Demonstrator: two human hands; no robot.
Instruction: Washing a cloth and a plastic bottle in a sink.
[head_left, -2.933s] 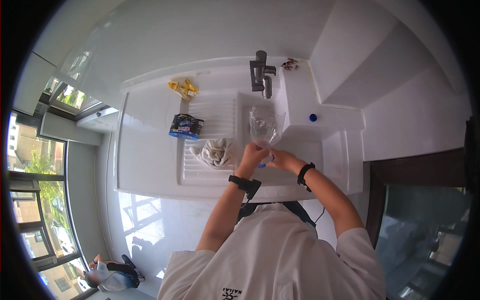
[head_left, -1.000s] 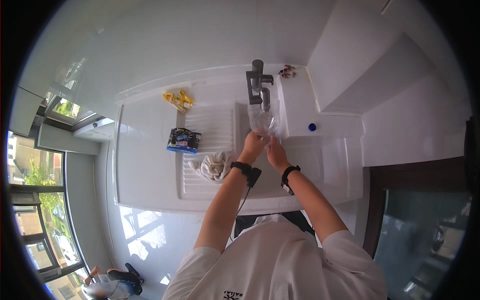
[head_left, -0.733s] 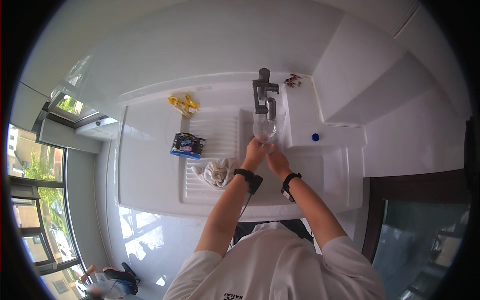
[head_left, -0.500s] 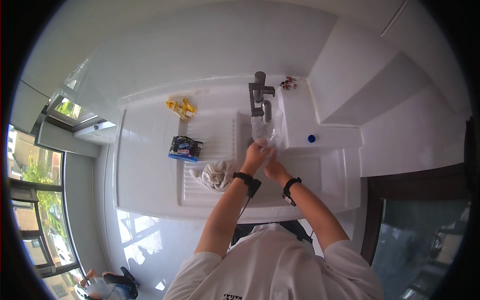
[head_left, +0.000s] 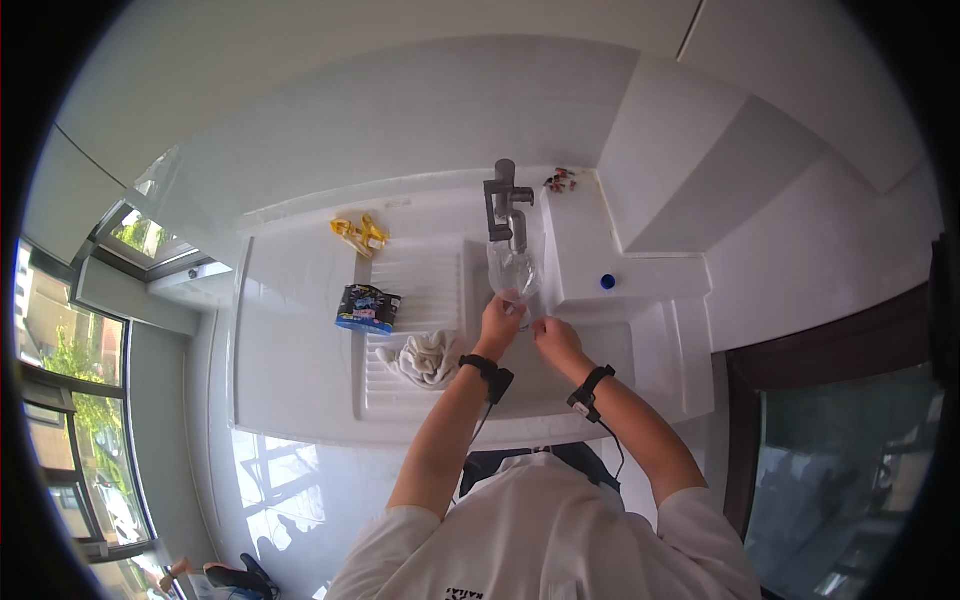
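Under the dark grey tap [head_left: 518,232], a see-through, glossy plastic thing [head_left: 514,272] hangs over the sink [head_left: 590,345]. Whether it is a bag or a bottle I cannot make out. My left hand [head_left: 500,325] grips its near end with closed fingers. Just to the right, my right hand [head_left: 558,342] is closed in a pinch, its fingertips close to the left hand. What those fingertips hold, if anything, is too small to see. A blue bottle cap [head_left: 608,282] lies on the raised ledge right of the tap.
Left of the basin, the ribbed drainboard [head_left: 425,270] bears a crumpled pale cloth [head_left: 425,358]. A black and blue packet [head_left: 368,309] and a yellow strap-like item [head_left: 360,236] are beyond it. Small red and dark pieces [head_left: 560,180] sit behind the ledge near the wall.
My right hand has drawn away from the left, toward the right, leaving a small gap. My left hand still grips the see-through plastic under the tap. The view has shifted slightly.
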